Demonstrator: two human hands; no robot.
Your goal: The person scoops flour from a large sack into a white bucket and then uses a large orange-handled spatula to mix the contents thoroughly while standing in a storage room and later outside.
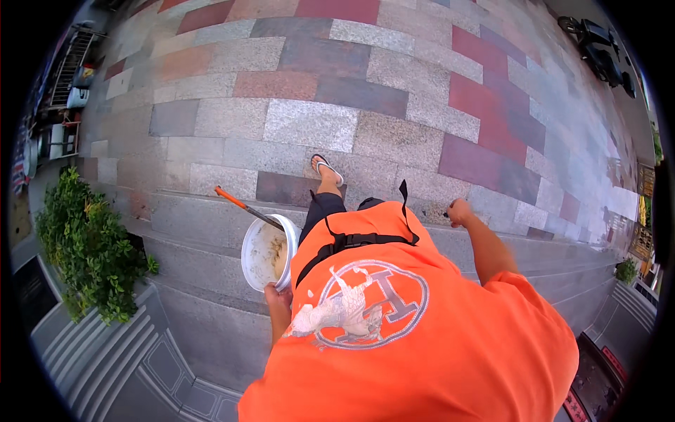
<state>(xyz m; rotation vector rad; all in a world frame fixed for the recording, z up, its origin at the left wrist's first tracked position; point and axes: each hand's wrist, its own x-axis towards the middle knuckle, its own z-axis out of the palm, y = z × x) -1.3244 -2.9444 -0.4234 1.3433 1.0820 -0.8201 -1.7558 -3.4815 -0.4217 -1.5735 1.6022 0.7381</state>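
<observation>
My left hand (278, 296) grips the near rim of a white plastic bucket (252, 274), which hangs tilted at my left side. Inside is a pale, pasty residue (278, 254), thickest along the right wall. A tool with an orange handle (232, 197) and a grey shaft leans out over the bucket's far rim; its lower end is hidden. Out to the right, my right hand (460, 212) is curled into a fist above the paving. A small dark spot shows beside its fingers, and I cannot tell whether it is something held.
Grey stone steps (211, 248) run beneath me, down to multicoloured stone paving (311, 124). A leafy shrub (87, 248) and a grey moulded wall (158, 364) flank the left side. A dark motor scooter (598, 53) stands far right; metal racks (71, 68) stand far left.
</observation>
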